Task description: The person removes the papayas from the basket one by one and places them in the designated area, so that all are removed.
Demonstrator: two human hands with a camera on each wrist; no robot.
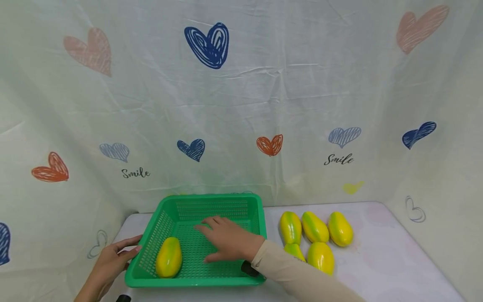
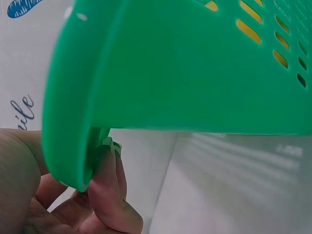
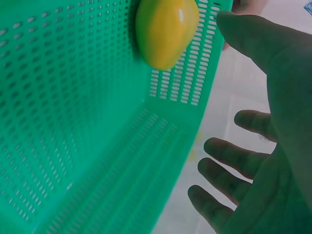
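Observation:
A green perforated plastic basket (image 1: 211, 282) stands on the table, one yellow papaya with a green streak (image 1: 168, 257) lying inside at its left. My left hand (image 1: 113, 260) grips the basket's left rim; in the left wrist view its fingers (image 2: 109, 195) curl under the rim's edge. Above the basket's middle hovers my right hand (image 1: 230, 240), fingers spread and nothing in them. The right wrist view shows those fingers (image 3: 229, 161) extended beyond the basket wall, and the papaya (image 3: 166, 31) near the far side.
Several more yellow-green papayas (image 1: 341, 229) lie in a cluster on the white tabletop (image 1: 388, 251), right of the basket. Behind the table hangs a pale curtain (image 1: 234, 105) printed with hearts. My right sleeve (image 1: 298, 272) passes in front of the nearer papayas.

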